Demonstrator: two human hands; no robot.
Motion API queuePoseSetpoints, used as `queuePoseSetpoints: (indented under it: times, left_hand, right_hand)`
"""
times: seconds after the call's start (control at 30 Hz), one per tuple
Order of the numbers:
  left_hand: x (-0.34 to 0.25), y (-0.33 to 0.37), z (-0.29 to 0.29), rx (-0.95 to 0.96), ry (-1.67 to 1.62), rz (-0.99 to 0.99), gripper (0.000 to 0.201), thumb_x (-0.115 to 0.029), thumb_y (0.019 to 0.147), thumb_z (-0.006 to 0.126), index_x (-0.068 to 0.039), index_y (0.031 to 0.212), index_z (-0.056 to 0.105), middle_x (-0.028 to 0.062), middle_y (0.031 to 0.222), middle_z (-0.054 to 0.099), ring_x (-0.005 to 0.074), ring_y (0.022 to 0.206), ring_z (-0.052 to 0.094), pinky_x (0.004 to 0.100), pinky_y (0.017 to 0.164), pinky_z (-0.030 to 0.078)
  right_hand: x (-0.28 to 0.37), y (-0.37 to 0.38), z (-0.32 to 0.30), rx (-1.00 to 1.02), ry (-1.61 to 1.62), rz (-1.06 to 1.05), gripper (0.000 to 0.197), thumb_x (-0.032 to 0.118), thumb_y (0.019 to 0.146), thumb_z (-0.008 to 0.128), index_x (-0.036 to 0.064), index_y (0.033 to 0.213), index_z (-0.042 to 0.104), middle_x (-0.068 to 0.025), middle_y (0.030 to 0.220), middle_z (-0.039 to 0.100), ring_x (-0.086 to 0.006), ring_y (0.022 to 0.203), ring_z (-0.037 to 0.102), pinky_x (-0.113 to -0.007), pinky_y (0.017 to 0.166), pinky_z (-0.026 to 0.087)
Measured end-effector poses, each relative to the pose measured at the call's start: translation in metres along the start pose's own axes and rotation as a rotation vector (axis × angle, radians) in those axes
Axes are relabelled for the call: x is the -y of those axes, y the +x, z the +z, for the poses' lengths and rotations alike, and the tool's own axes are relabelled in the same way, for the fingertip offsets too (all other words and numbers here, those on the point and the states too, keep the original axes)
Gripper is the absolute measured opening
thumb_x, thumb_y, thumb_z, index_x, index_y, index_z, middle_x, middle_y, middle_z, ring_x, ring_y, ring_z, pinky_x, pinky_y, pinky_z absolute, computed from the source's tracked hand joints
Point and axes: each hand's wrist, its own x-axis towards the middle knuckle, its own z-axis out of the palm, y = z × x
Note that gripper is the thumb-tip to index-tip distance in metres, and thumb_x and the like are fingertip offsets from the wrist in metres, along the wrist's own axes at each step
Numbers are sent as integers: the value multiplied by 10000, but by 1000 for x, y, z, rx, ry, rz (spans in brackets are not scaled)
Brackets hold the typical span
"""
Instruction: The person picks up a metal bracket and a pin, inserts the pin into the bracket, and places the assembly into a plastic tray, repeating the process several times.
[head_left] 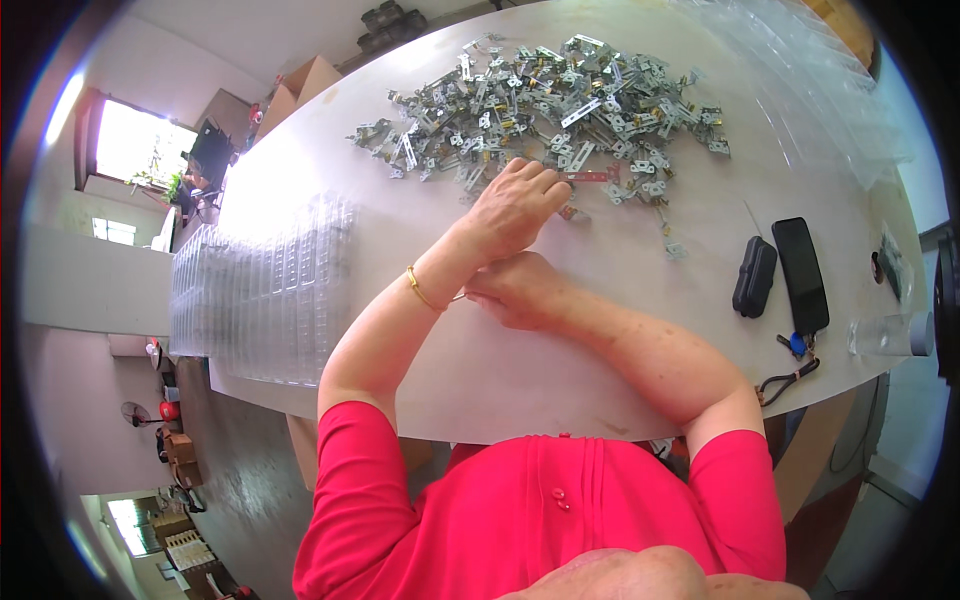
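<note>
A wide heap of small metal brackets (pixel 540 100), silvery with brassy bits, lies across the far half of the table. My left hand (pixel 515 205) is at the heap's near edge, back of the hand up and fingers bent down; what they hold is hidden. Beside its fingertips lies a red strip-shaped part (pixel 588 176), and a small metal piece (pixel 573 213) shows just by the fingers. My right hand (pixel 522 290) is curled closed under my left wrist, nearer to me. A thin shiny end peeks out by its fingertips, too small to name.
Stacked clear plastic trays (pixel 270 290) stand on the left of the white table (pixel 480 400). On the right are a black phone (pixel 802 275), a dark case (pixel 755 277), keys with a strap (pixel 795 370) and a clear bottle (pixel 885 335). Clear plastic sheets (pixel 790 70) lie far right.
</note>
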Motion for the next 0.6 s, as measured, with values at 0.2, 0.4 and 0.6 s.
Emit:
queuePoseSetpoints:
  times: [0.2,0.4,0.6]
  left_hand:
    - [2,-4,4,6,-16,-6,70,-86,797,584,-95,860,611,39,873,567,230,907,554,363,855,430]
    - [-19,2,-23,-142,-190,-130,90,-39,807,636,-51,897,633,47,952,630,238,938,590,364,844,454]
    - [-6,-39,-59,-56,-688,-620,101,-59,835,687,7,879,625,48,781,658,100,698,584,269,619,465]
  right_hand:
    - [-1,1,5,7,-3,-15,213,137,843,690,135,1056,703,-91,894,703,-314,796,674,-432,678,535]
    - [-8,-6,13,-74,13,-24,142,131,841,683,132,980,710,-83,862,702,-308,803,669,-427,684,522]
    - [11,0,-10,103,95,-79,74,142,823,673,107,888,677,-99,818,687,-323,754,663,-428,660,523]
